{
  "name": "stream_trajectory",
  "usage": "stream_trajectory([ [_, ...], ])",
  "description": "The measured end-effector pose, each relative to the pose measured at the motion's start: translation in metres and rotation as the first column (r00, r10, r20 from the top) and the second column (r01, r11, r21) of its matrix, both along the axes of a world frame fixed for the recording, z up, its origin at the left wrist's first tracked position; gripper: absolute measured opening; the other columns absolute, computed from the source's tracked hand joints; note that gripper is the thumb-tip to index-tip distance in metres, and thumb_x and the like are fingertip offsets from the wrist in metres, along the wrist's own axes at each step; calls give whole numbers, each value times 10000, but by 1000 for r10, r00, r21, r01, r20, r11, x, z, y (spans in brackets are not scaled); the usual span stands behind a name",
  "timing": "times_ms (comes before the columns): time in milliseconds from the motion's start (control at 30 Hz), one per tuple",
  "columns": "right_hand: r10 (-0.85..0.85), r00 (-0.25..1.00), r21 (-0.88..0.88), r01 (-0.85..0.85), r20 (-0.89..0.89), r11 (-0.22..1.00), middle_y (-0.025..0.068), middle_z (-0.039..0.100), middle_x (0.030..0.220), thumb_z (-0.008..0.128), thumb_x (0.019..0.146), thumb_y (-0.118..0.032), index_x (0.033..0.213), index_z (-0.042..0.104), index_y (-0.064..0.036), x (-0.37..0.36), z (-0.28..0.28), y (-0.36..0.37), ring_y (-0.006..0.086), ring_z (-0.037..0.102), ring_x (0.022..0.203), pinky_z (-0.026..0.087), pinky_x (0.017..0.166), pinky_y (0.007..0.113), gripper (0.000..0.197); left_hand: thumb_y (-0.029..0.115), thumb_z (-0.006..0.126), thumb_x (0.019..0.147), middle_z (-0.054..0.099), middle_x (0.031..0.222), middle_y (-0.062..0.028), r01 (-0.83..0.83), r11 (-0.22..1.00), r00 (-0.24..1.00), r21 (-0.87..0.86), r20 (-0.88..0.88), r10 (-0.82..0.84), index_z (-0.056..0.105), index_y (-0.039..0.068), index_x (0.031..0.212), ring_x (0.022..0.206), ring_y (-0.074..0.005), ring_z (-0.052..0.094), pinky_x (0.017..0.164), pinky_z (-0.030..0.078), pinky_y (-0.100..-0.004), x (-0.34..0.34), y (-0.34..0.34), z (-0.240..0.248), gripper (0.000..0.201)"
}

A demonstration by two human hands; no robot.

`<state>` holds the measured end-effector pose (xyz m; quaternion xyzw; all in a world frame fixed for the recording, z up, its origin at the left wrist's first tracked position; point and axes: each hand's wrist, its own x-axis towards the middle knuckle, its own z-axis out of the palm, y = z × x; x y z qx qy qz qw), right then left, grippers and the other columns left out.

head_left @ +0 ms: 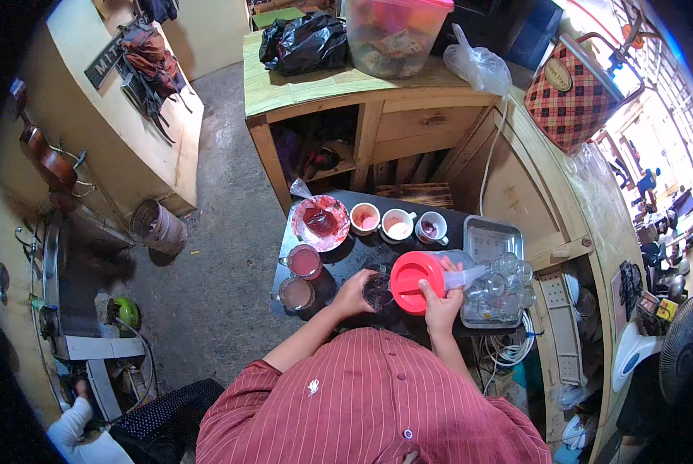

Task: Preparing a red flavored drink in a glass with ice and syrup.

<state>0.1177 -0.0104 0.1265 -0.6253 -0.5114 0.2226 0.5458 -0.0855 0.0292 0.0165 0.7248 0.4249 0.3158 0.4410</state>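
My left hand (354, 296) is wrapped round a clear glass mug (378, 292) that looks dark inside. Against that mug's right side leans a translucent pitcher with a red lid (414, 280). My right hand (442, 307) grips the pitcher by its pale handle (465, 277), thumb pressed on the lid. Whether liquid is flowing cannot be made out. Left of my left hand stand two glass mugs of pinkish-brown drink, one farther (304, 262) and one nearer (295, 294). Beyond them sits a bowl (344, 235) smeared with red, a plastic bag of red stuff inside.
Three white cups (397, 225) with coloured contents line the dark table's far side. At right, a metal tray (492, 229) carries several glass mugs (501, 282). A wooden cabinet (408, 99) bears a pink-lidded tub (398, 46). Dark polka-dot cloth (168, 410) shows lower left.
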Motion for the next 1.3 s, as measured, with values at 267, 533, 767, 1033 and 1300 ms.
stream_trajectory([
  [267,-21,1000,27,21,-1,999,132,567,1258,793,686,-60,1159,575,-25,-4,0,-1,287,369,1321,159,1146,442,522,214,886,470,576,1155,-159,1,1000,1000,21,-23,-1,524,18,1188,1105,-326,560,958,448,-381,0,-1,3,828],
  [533,-5,1000,37,5,8,999,119,542,1292,794,692,-73,1199,544,-35,-7,-2,-2,306,340,1328,155,1139,450,567,165,857,461,568,1147,-153,-3,1000,1000,-19,-6,3,513,5,1182,1105,-327,550,970,441,-376,-1,-1,5,814],
  [767,-21,999,54,23,-29,998,118,537,1298,792,697,-84,1210,543,-39,-11,-4,-4,321,332,1329,162,1130,465,571,190,861,461,563,1153,-154,11,999,1000,-42,-17,-12,506,9,1193,1114,-322,541,978,434,-376,0,-1,5,834],
  [1033,-17,998,55,20,-66,998,113,546,1293,798,690,-97,1201,555,-46,-13,-2,-4,321,329,1333,155,1133,467,568,205,895,458,579,1131,-162,-5,999,1000,42,-5,6,526,14,1169,1082,-327,566,942,455,-377,0,0,-5,823],
  [1300,-45,988,3,45,151,999,128,545,1292,784,707,-100,1198,551,-28,-18,12,-8,302,348,1328,138,1142,451,549,185,876,466,576,1125,-158,-1,1000,1000,19,-16,1,518,23,1164,1079,-327,565,942,457,-379,-1,-1,1,801],
])
